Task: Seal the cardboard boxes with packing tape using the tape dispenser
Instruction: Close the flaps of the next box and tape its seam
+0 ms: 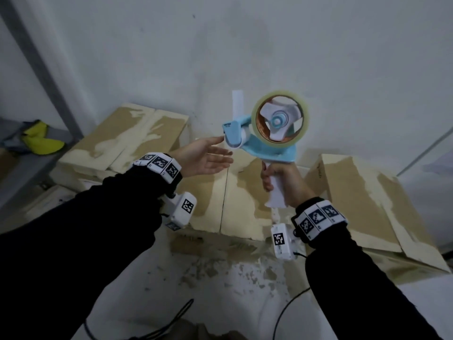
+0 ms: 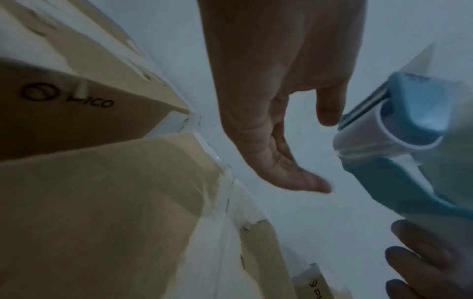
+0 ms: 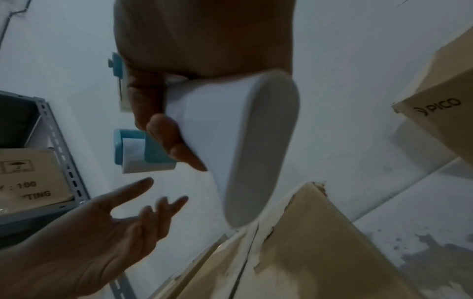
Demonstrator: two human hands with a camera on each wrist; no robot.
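Observation:
My right hand (image 1: 279, 179) grips the white handle (image 3: 230, 141) of a light-blue tape dispenser (image 1: 267, 133), held upright in the air with a clear tape roll (image 1: 279, 117) on its hub. A strip of tape (image 1: 237, 103) stands up from the dispenser's head. My left hand (image 1: 203, 158) is open, palm up, its fingertips just beside the dispenser's roller end (image 2: 399, 129). Below both hands lies a closed cardboard box (image 1: 220, 192) with a centre seam and torn paper patches.
More cardboard boxes sit at the back left (image 1: 130, 136) and right (image 1: 362, 200), against a white wall. A grey metal shelf (image 1: 29, 143) with a yellow item (image 1: 41, 139) stands at the left. Black cables (image 1: 289, 310) trail on the stained white floor.

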